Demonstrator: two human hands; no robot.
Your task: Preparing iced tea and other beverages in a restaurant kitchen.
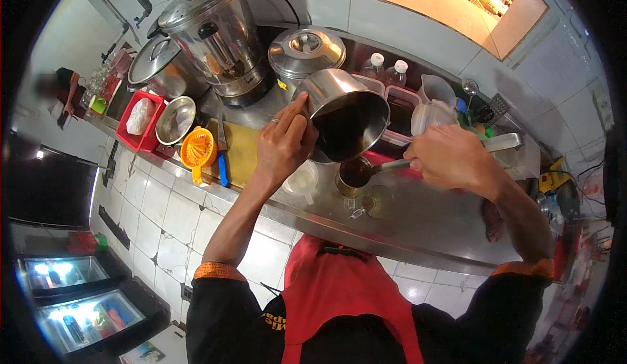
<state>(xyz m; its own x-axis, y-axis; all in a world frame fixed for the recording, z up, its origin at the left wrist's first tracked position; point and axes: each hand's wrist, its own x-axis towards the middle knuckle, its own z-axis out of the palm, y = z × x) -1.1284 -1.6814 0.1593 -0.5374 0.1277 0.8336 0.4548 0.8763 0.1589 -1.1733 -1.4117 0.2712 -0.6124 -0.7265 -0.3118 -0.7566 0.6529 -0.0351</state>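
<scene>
My left hand (289,141) grips the side of a steel pot (338,87), which is tilted with its mouth facing me. Dark brown liquid (343,126) lies inside it. In my right hand (450,161) is the handle of a metal ladle (391,166). The ladle's bowl, full of dark liquid, sits under the pot's lower rim and over a glass mug (347,190); whether it touches the mug I cannot tell. A second glass mug (378,202) stands close by on the steel counter (431,217). Left of the mugs is a whitish plastic cup or strainer (301,179).
Left lie a yellow cutting board (240,153), a blue-handled knife (222,161), an orange citrus juicer (198,149), a steel bowl (175,120) and a red basket (131,136). Behind stand a large urn (220,55) and a lidded pot (307,53). Plastic containers (404,102) stand right. A person (68,92) is far left.
</scene>
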